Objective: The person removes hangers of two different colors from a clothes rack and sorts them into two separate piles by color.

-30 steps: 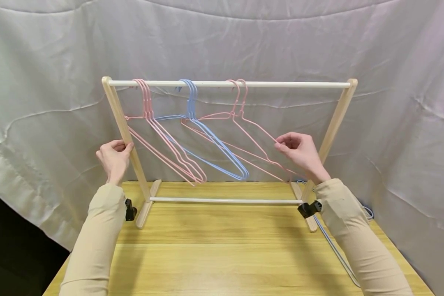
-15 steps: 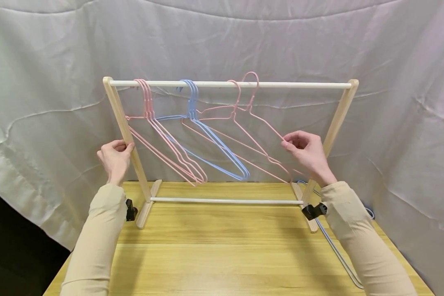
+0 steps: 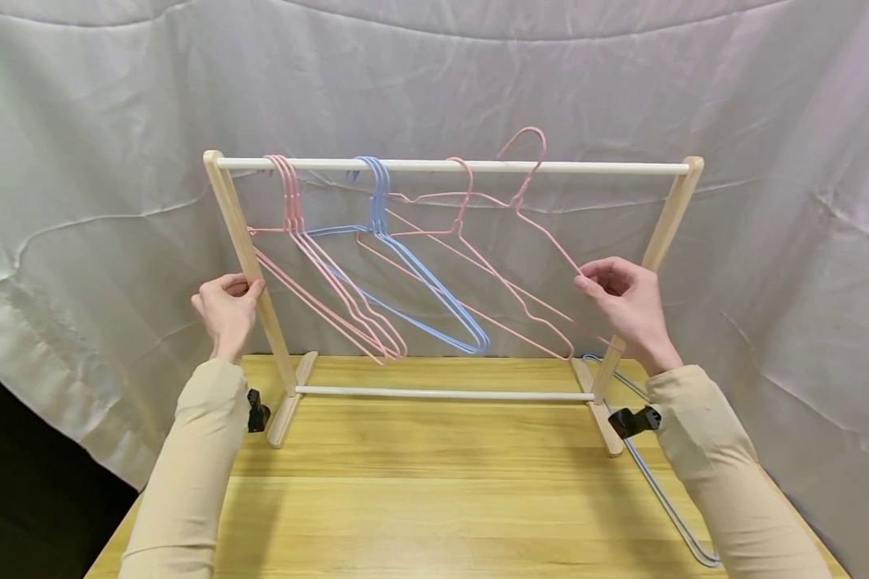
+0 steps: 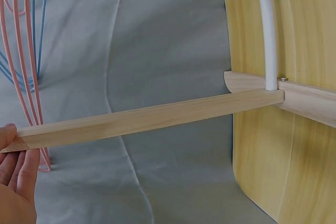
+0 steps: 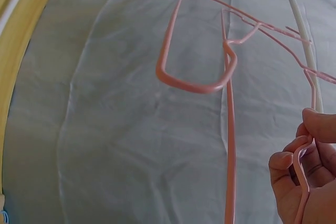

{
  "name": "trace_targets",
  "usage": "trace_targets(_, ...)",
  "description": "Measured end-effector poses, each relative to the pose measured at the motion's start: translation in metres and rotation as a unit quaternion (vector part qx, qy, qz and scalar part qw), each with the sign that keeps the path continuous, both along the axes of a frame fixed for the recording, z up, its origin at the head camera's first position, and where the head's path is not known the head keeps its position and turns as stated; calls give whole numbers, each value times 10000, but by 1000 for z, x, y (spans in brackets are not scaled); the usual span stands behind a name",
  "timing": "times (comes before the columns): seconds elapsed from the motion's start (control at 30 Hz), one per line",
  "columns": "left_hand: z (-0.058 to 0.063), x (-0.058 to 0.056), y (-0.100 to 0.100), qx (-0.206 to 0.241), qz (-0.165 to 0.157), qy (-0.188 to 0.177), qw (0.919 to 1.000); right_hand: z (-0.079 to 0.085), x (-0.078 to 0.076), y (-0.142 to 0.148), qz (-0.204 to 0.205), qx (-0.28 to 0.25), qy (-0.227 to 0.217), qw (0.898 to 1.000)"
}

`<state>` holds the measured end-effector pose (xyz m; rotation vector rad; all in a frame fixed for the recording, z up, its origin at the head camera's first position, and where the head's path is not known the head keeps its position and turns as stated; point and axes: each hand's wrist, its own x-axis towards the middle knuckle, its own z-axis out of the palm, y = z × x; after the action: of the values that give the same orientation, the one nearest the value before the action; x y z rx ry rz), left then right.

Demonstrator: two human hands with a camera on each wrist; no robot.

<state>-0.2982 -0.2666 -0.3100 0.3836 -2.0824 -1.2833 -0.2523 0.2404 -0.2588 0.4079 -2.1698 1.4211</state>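
My right hand (image 3: 626, 310) pinches one shoulder of a pink wire hanger (image 3: 550, 238), its hook raised above the white rail (image 3: 608, 168) of a small clothes rack. In the right wrist view, the held hanger's wire (image 5: 300, 167) runs between thumb and fingers. At the rack's left side, my left hand (image 3: 224, 315) holds the wooden post (image 3: 230, 215) between thumb and fingers, as the left wrist view also shows. Left of the held hanger, another pink hanger (image 3: 469, 186) hangs alone on the rail. Farther left hang blue hangers (image 3: 376, 211), then a group of pink hangers (image 3: 291, 211).
More blue-grey hangers (image 3: 655, 486) lie on the wooden table (image 3: 420, 515) by the rack's right foot (image 3: 605, 426), partly hidden by my right forearm. A lower white bar (image 3: 442, 392) joins the feet. Behind the rack hangs a grey curtain (image 3: 420, 80).
My right hand has moved rightward with the pink hanger, whose hook has risen from the rail to above it. My left hand stays at the post.
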Motion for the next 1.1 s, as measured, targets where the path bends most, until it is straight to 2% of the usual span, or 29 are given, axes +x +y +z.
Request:
trace_targets(0.27,0,1,1,-30,-2,68,10000,-5,6,10,-17,49,27,10000)
trace_targets(0.5,1,2,2,-26,-7,94,10000,-19,8,20,99,-33,-140,9998)
trace_targets(0.8,0,2,2,-15,-11,53,10000,-58,7,29,86,123,-616,9980)
trace_targets(1.1,-1,1,1,-27,-6,149,9999,-100,6,31,148,339,-883,9954)
